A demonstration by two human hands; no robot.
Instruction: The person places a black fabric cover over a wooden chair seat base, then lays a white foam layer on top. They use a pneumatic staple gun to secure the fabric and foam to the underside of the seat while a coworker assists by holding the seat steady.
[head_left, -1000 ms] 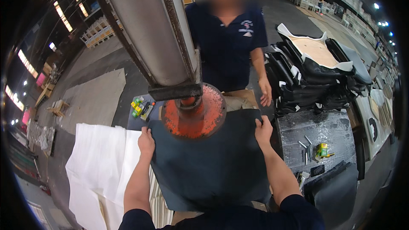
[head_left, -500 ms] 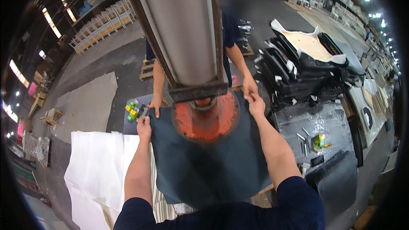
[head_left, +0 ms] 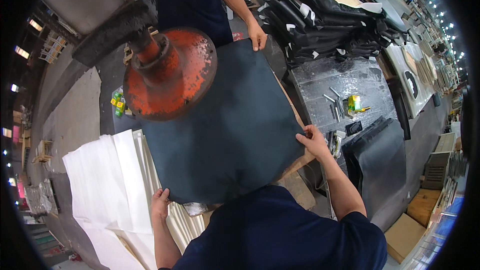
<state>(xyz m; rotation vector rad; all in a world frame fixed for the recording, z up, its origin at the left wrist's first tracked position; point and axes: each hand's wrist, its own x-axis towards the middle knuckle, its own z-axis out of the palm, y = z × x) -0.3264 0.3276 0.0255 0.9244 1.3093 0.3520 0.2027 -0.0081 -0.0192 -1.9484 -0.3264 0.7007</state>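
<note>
Left hand (head_left: 160,203) grips the near-left corner of a large dark sheet (head_left: 225,130), fingers curled over the edge at about 7 o'clock of the sheet. Right hand (head_left: 314,140) is closed on the sheet's right corner at about 3 o'clock, thumb on top. The two hands are well apart, one at each corner.

The sheet lies flat, turned like a diamond, on a wooden board (head_left: 298,161) whose edge shows just below the right hand. An orange round press head (head_left: 170,75), worn and flaking, hangs over the sheet's upper-left part at about 10 o'clock; whether it touches the sheet cannot be told.

At 12 o'clock a co-worker's hand (head_left: 257,37) holds the far corner of the sheet.

Left of the sheet, at 8 to 9 o'clock, a stack of white sheets (head_left: 105,180) lies just beside its edge, partly under it. Right of the sheet, at 2 o'clock, a metal table (head_left: 345,77) carries small tools and a green-yellow box (head_left: 354,103). Beyond it at 1 o'clock, a pile of black cut pieces (head_left: 325,20). Below the table, at 4 o'clock, a stack of dark sheets (head_left: 380,160) stands near the right forearm. Open grey floor shows at the far left.
</note>
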